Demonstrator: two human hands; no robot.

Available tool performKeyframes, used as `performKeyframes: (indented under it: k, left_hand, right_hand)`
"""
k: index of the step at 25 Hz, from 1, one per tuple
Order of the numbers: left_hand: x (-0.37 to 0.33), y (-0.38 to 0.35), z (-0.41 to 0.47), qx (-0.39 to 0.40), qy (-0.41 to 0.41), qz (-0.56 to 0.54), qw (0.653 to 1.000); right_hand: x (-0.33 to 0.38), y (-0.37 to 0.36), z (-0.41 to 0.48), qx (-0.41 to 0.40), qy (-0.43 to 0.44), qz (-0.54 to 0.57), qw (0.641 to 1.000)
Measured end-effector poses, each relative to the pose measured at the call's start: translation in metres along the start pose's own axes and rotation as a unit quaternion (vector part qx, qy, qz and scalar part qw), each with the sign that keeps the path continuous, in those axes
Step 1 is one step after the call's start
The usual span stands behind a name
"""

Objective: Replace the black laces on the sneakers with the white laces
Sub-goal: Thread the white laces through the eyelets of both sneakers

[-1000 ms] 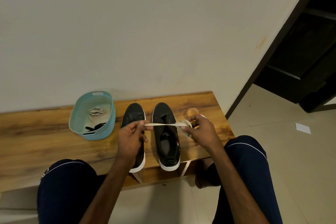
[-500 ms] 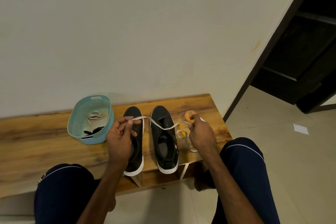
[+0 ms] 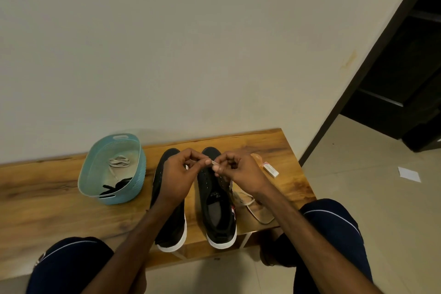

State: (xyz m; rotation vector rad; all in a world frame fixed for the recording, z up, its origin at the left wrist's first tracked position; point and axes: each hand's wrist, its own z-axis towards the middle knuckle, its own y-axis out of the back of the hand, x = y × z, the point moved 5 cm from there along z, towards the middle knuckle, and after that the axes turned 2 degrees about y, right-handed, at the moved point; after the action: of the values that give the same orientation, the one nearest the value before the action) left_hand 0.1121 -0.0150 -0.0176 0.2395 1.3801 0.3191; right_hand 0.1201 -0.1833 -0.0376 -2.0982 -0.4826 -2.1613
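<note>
left hand (image 3: 176, 176) and right hand (image 3: 241, 172) have met — fingers (image 3: 207, 162) seemingly pinching the white lace tip (image 3: 214, 163).

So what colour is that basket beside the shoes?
The basket is light blue, seen in the head view.

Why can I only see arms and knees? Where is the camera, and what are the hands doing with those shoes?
The camera sits on the person's head, looking down, so only their arms and knees show. On the wooden bench stand a left sneaker and a right sneaker, both black. Left of them a blue basket holds a black lace and a spare white lace. A small box lies to the right. The left hand and right hand both pinch the tip of a white lace above the sneakers; the rest trails onto the bench.
</note>
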Motion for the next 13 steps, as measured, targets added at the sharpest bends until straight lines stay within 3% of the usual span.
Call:
performKeyframes:
  k: [3, 6, 8, 10, 13]
  left_hand:
    - [0.025, -0.016, 0.019, 0.001, 0.03, -0.023, 0.999]
    - [0.063, -0.034, 0.026, 0.058, 0.058, 0.114, 0.99]
    - [0.084, -0.047, 0.024, 0.123, 0.063, 0.219, 0.966]
    - [0.097, -0.053, 0.025, 0.151, 0.08, 0.274, 0.946]
    - [0.104, -0.059, 0.027, 0.17, 0.106, 0.273, 0.941]
  right_hand:
    - [-0.014, 0.017, 0.026, -0.036, -0.028, -0.058, 0.997]
    - [-0.034, 0.045, 0.048, -0.047, -0.09, -0.221, 0.97]
    - [-0.047, 0.053, 0.056, -0.024, -0.108, -0.32, 0.941]
    - [-0.055, 0.048, 0.06, 0.004, -0.11, -0.354, 0.929]
    - [-0.064, 0.037, 0.063, 0.02, -0.112, -0.363, 0.925]
